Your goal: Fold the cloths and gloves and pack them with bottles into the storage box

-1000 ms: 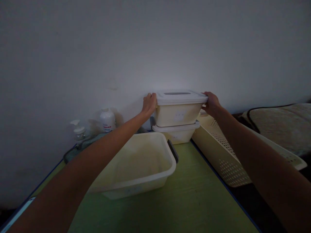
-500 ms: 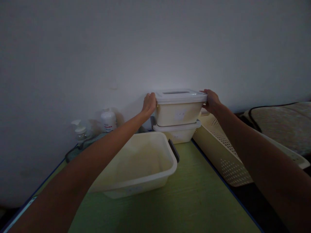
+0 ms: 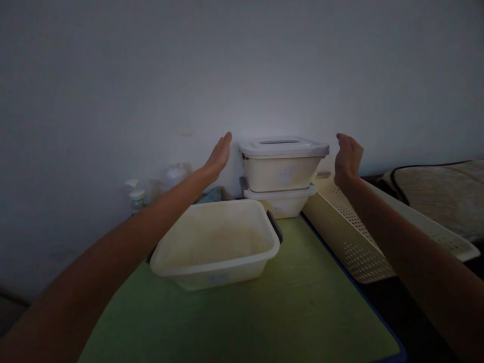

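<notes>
Two cream storage boxes with pale lids stand stacked against the wall. The upper box rests on the lid of the lower box. To the left of the stack my left hand is raised, fingers stretched out, apart from the box and holding nothing. On the other side my right hand is also off the box, fingers extended and somewhat bent, with nothing in it. A larger lidless cream bin with dark handles sits in front of the stack, beyond my left forearm.
The bins stand on a green tabletop with a blue edge. Right of it is a perforated cream basket, with a beige cushion behind. A pump bottle and a white bottle are at the left by the wall.
Both hands have let go of the upper box and moved outward, one to each side. The box stays on the lower one. The view has shifted slightly.
</notes>
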Tool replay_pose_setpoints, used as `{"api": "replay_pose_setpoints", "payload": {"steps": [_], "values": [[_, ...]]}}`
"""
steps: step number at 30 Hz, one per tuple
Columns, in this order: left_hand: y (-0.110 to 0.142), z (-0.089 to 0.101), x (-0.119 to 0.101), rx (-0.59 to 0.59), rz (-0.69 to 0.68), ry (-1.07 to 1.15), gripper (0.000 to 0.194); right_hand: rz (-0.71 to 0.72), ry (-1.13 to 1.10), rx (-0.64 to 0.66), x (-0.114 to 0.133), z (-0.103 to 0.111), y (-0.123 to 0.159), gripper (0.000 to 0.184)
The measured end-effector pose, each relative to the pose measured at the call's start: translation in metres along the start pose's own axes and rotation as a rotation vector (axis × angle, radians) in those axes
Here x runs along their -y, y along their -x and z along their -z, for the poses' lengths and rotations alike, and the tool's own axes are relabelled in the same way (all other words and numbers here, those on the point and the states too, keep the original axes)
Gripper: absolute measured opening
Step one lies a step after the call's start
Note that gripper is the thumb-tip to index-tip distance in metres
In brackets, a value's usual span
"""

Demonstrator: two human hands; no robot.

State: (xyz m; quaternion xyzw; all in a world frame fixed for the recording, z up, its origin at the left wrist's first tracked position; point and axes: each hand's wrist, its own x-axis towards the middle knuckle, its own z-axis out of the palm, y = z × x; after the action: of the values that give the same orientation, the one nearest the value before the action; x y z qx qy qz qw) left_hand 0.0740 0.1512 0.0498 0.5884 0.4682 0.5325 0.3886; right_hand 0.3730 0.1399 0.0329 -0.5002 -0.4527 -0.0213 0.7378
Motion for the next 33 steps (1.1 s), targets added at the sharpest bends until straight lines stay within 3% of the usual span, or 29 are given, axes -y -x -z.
{"api": "replay_pose_setpoints", "payload": {"steps": [6,11,13,16,21,24,27,33], "values": [[0.029,0.057,-0.002,-0.053,-0.028,0.128,0.061,0.080,-0.070,0.018,0.028,0.014,0.059,0.025],[0.064,0.095,0.018,-0.223,-0.129,0.265,0.050,-0.068,-0.224,0.313,0.040,0.015,0.117,0.020],[0.083,0.104,0.030,-0.309,-0.218,0.322,0.039,-0.187,-0.258,0.403,0.035,0.014,0.135,0.018],[0.107,0.115,0.052,-0.430,-0.289,0.401,0.031,-0.309,-0.294,0.432,0.016,0.011,0.158,0.017],[0.125,0.129,0.098,-0.598,-0.137,0.451,0.023,-0.478,-0.370,0.419,-0.018,0.004,0.190,0.014],[0.133,0.133,0.123,-0.588,-0.006,0.498,0.020,-0.550,-0.425,0.493,-0.024,-0.001,0.207,0.018],[0.143,0.130,0.141,-0.486,0.093,0.543,0.019,-0.594,-0.481,0.630,-0.020,-0.003,0.220,0.027],[0.156,0.125,0.157,-0.307,0.144,0.531,0.030,-0.655,-0.547,0.870,-0.017,0.001,0.233,0.037]]}}
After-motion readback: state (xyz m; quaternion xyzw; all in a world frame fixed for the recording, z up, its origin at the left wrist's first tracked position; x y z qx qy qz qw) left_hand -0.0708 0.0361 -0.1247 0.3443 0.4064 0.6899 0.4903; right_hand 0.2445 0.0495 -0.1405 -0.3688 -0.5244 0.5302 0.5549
